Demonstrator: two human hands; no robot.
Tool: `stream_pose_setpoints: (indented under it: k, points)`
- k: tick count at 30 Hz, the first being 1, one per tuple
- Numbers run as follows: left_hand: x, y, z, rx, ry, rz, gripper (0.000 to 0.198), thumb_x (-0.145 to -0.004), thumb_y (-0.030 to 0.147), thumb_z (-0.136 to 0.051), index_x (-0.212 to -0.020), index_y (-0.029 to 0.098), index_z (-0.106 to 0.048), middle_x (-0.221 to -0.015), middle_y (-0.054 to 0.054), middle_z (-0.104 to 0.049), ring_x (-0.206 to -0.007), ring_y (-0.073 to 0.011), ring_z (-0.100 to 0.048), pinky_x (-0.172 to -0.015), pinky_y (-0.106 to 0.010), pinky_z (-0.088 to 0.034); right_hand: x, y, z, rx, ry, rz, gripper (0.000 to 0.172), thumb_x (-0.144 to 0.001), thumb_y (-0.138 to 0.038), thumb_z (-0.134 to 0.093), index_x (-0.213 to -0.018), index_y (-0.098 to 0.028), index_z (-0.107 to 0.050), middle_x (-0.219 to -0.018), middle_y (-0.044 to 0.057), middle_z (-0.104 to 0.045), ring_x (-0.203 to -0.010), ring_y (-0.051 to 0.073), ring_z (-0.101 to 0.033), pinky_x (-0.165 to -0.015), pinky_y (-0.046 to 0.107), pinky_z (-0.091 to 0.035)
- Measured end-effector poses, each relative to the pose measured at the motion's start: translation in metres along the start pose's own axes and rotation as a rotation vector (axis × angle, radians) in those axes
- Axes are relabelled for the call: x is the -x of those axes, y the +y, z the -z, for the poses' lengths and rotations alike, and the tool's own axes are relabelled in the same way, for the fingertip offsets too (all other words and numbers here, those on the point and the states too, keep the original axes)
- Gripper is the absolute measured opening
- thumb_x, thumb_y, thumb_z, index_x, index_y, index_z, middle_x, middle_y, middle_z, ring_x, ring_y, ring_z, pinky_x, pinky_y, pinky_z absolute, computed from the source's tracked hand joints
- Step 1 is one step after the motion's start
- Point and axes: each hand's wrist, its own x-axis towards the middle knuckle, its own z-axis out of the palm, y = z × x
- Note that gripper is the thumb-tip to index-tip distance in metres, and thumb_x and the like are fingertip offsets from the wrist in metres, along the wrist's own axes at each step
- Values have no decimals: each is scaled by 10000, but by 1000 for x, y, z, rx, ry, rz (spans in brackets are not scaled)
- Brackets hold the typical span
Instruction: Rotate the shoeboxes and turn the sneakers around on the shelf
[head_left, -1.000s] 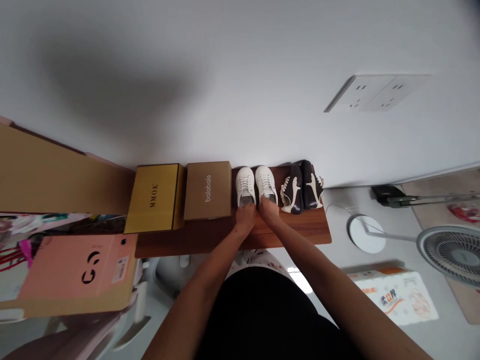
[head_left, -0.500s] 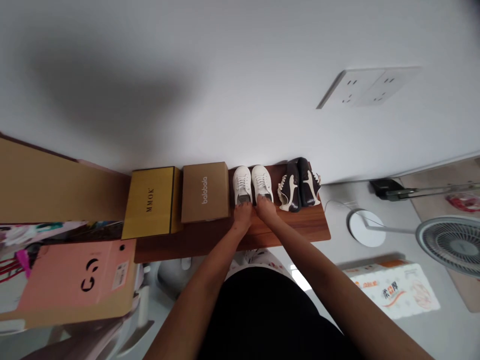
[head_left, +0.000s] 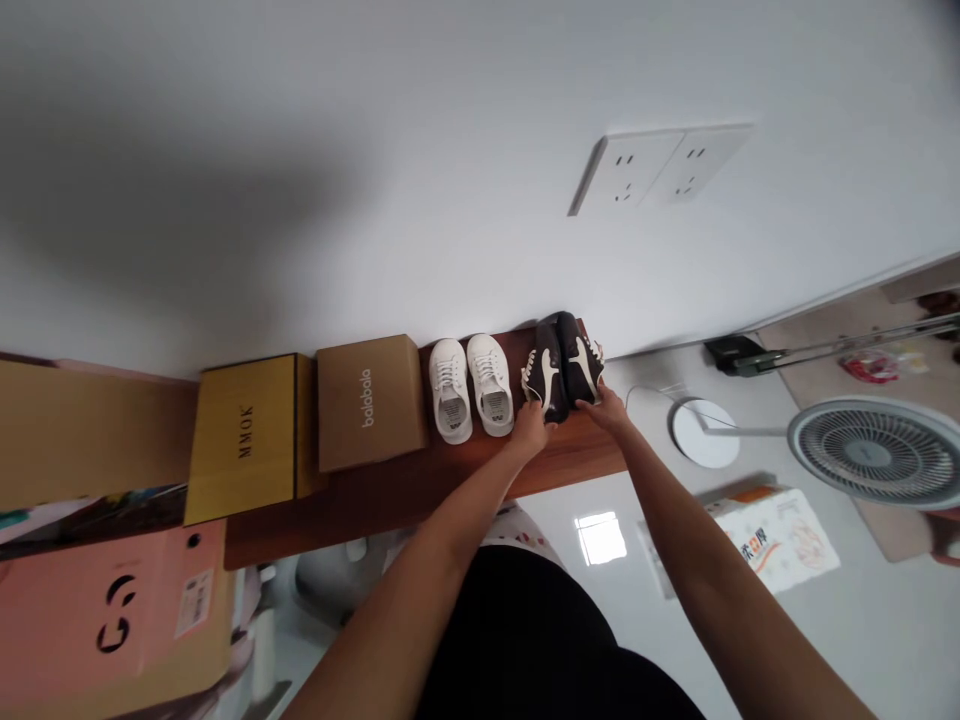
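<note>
Now, both hands are at the near ends of a pair of dark brown sneakers (head_left: 551, 372) with cream side stripes and pale laces, which sit side by side on a reddish-brown wooden worktop (head_left: 420, 510), right at its far edge and just right of the frame's centre. The left hand (head_left: 530, 430) touches the nearer end of the left sneaker, and the right hand (head_left: 604, 410) reaches the right sneaker from the lower right. The fingers (head_left: 589, 402) of the right hand seem to rest on the shoe's end, possibly pinching it, but the view is too small to be sure; for both hands, I cannot tell whether they are spread or pressed together.

Just left of the pair stand white lace-up sneakers (head_left: 469, 385), then a kraft "balabala" box (head_left: 369, 403) and a yellow "MMOK" box (head_left: 247, 435). A long cardboard box (head_left: 75, 430) lies at the far left, above a pink box (head_left: 112, 625) in the lower left corner. A double wall socket plate (head_left: 660, 165) sits on the white wall above, at upper centre. On the floor to the right are a fan (head_left: 874, 450) with a round white base (head_left: 703, 432) and a printed tissue pack (head_left: 776, 540).
</note>
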Motion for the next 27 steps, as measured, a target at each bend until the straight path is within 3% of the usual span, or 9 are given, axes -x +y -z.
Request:
stream_pose_setpoints:
  k: [2,5,10,14,18,27]
  points:
    - [-11,4,-1,-33,-49,34,383,-829,268,-744,-1160,132,-607,-1228,-187,-667,-1184,-279,-633,-965,-339,-470,-10,4,0,-128,-102,-12,383,-824,-389,-668,-1126,-155,-658,-967,86,-735,-903,237,-678,-794,318,-508]
    - [-17,7,4,-67,-84,12,274,-866,308,-709,-1083,161,-629,-1149,-160,-708,-1119,-275,-668,-904,-323,-483,-13,5,5,-183,-102,5,326,-817,-395,-679,-1068,-188,-664,-903,39,-733,-853,211,-669,-763,291,-498]
    - [-13,21,17,-243,-115,-128,251,-938,335,-603,-1136,182,-624,-1112,-156,-724,-1116,-284,-676,-918,-351,-487,-3,4,22,159,-19,117,239,-818,-434,-706,-905,-216,-658,-869,69,-717,-864,246,-643,-730,296,-445]
    - [-16,42,22,-387,-144,-131,337,-944,310,-583,-1234,139,-598,-1076,-201,-723,-1106,-306,-684,-930,-381,-496,6,-6,31,358,-36,218,211,-821,-410,-723,-890,-222,-654,-930,101,-729,-921,267,-644,-791,320,-417]
    - [-23,55,21,-432,-151,-98,354,-920,235,-598,-1239,83,-618,-1052,-244,-720,-1124,-334,-678,-960,-402,-497,9,-19,32,431,-39,250,182,-847,-356,-700,-931,-199,-663,-978,128,-737,-971,273,-638,-862,335,-396]
    - [-36,62,16,-457,-144,-94,350,-902,91,-528,-1223,68,-666,-1063,-254,-720,-1112,-331,-688,-955,-454,-530,1,-32,22,446,-72,293,194,-885,-293,-634,-995,-145,-693,-1052,179,-733,-1032,292,-624,-914,349,-377]
